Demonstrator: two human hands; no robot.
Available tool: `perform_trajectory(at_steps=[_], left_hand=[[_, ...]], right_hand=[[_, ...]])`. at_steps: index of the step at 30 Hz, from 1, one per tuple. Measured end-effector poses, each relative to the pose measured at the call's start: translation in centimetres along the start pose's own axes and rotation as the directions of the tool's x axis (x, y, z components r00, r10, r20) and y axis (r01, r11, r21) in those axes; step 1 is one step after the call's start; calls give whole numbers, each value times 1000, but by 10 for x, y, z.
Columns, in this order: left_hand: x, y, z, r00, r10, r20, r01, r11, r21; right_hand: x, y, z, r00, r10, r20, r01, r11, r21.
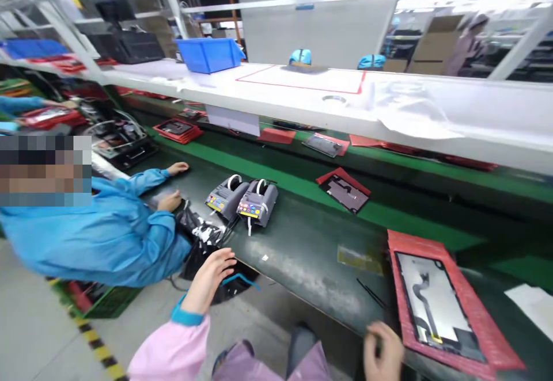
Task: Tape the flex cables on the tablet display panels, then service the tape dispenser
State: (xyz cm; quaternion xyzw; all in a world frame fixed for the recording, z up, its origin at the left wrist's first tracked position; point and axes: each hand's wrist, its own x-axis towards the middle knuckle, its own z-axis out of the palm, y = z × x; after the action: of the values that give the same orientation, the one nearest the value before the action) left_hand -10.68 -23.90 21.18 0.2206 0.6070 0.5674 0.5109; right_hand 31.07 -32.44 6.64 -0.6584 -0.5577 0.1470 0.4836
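My left hand (211, 277) is raised at the near edge of the bench, fingers stretched out, with nothing in it. Behind it on the bench stand two grey tape dispensers (258, 202) with white tape rolls. My right hand (383, 351) is low at the bench's front edge, its fingers loosely curled and nothing visible in them. Beside it to the right, a flat display panel (436, 306) with a ribbon cable lies on a red foam sleeve (484, 323). A thin black tool (371, 293) like tweezers lies just beyond my right hand.
A co-worker in a blue smock (129, 225) sits at the left, both hands on the bench. A conveyor belt (298, 179) carries a panel on a red sleeve (344, 191). Overhead runs a white shelf (280, 90) with a blue bin (210, 56). A black bag (203, 254) hangs at the bench edge.
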Motion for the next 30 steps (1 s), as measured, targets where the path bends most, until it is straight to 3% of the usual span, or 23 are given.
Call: perform_trajectory(at_steps=[1,3,6,10,13,16,18,22,26,30], left_hand=[[0,8,10,1000,-17,-14,17,1000,2],[4,17,24,998,-54,-36,54,999,3],[19,21,28,994,-89,-61,90,996,5],[56,17,12,990,-121,-68,124,992,37],[99,6,0,982,-183,-45,187,976,110],[142,-8,-7,956,-292,-5,286,933,220],[165,-19,-7,929,-371,21,349,890,295],[191,-38,0,875,-477,81,412,822,394],[203,-52,7,838,-523,155,419,799,432],[209,-63,7,794,-564,229,430,786,445]], right_hand=[[16,-31,14,992,-17,121,0,991,132],[46,-83,46,945,-78,317,5,974,227],[88,-128,103,833,-143,535,-35,951,309],[137,-159,204,718,-74,692,-185,938,292],[171,-173,283,682,80,727,-326,923,204],[192,-177,330,610,245,754,-464,881,89],[197,-175,339,543,327,774,-531,847,15],[195,-177,328,452,409,793,-590,804,-79],[197,-188,312,425,410,807,-590,802,-97],[195,-202,292,403,333,852,-587,809,-39]])
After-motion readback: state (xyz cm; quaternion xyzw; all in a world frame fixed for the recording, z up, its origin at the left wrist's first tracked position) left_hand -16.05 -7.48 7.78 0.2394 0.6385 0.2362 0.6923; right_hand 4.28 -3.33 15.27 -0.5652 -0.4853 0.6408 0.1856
